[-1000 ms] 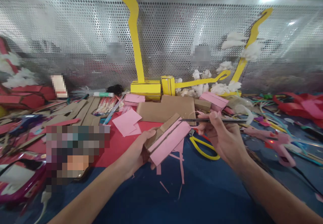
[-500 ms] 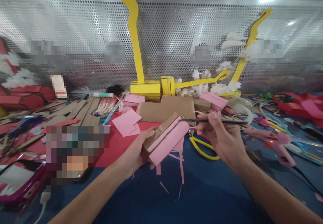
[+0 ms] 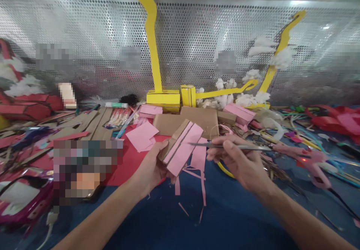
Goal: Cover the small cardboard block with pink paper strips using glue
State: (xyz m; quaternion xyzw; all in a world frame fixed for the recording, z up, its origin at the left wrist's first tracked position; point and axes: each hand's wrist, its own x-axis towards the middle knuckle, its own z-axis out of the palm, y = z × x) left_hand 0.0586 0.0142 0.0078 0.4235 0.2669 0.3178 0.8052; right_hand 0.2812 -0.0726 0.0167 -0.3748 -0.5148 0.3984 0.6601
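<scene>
My left hand [image 3: 157,161] is closed around the left end of a cardboard box [image 3: 184,148] partly covered in pink paper. The box is tilted, with a dark seam running along its pink face and bare brown cardboard on its upper left side. Between the thumb and fingers of my right hand [image 3: 236,156] lies a slim pointed metal tool [image 3: 202,144]. Its tip points left, over the pink face; whether it touches the paper I cannot tell. Beneath the box are pink paper strips [image 3: 203,190].
A yellow-handled tool [image 3: 225,170] lies partly behind my right hand. To the right rests a pink glue gun [image 3: 306,160] with a lit red light. Yellow paper-covered boxes [image 3: 163,98], a brown cardboard sheet [image 3: 199,115] and pink paper pieces [image 3: 142,134] are at the back.
The box has shifted slightly left and up in my left hand. My right hand has moved left and down, bringing the tool's tip from the box's upper end to over its pink face.
</scene>
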